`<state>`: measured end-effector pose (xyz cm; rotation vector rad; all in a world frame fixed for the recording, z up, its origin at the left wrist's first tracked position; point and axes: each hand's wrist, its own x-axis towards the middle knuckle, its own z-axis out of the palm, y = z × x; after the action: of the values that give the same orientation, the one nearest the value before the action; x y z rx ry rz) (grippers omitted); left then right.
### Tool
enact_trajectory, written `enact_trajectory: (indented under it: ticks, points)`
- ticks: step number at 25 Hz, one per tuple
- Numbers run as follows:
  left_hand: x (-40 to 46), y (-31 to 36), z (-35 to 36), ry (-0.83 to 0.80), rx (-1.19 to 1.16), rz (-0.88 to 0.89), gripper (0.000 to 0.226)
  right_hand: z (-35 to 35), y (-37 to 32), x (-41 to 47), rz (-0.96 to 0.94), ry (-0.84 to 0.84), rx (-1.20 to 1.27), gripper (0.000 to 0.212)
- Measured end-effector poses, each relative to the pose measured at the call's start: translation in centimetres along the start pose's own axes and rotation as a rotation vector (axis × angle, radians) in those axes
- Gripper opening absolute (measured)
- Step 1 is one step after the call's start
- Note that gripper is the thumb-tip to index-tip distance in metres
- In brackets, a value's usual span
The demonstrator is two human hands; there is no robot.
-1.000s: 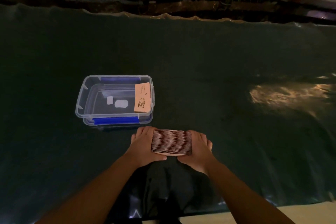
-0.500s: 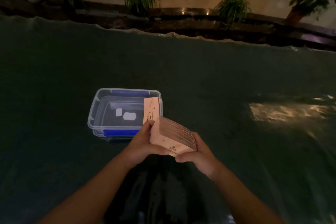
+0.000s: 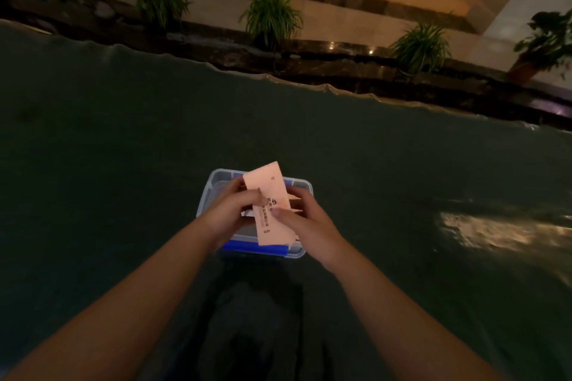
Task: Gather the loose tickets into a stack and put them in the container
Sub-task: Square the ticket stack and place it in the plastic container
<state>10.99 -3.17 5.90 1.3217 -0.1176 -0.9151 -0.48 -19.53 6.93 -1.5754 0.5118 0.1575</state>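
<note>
Lifted over the container [image 3: 206, 192], pale pink ticket stack [image 3: 270, 199] stays clamped by both hands' fingers [image 3: 280, 213].

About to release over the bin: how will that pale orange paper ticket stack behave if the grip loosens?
The pale orange paper ticket stack is probably light and thin-leaved, so it may fan or slide apart; offset edges already show under the top ticket. Both the left hand and the right hand pinch it above the clear plastic container with blue clips, so loose tickets would likely land inside.
</note>
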Motion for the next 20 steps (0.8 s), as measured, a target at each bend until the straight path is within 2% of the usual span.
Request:
enact_trajectory:
  ticks: [5,12,17,20]
  points:
    - [2.2,0.6,-2.4,0.103,0.013,-0.073,0.049,3.4,-0.7,4.2,0.153,0.099,0.124,0.049]
    - [5.2,-1.6,-3.6,0.150,0.217,-0.286,0.033,6.0,1.0,8.2,0.363,0.100,-0.014,0.048]
    - [6.8,-2.8,-3.9,0.192,0.203,-0.390,0.022,6.1,2.6,10.8,0.469,0.097,-0.111,0.056]
    - [7.5,-3.2,-4.0,0.191,0.226,-0.438,0.021,6.1,3.5,12.0,0.521,0.096,-0.190,0.049]
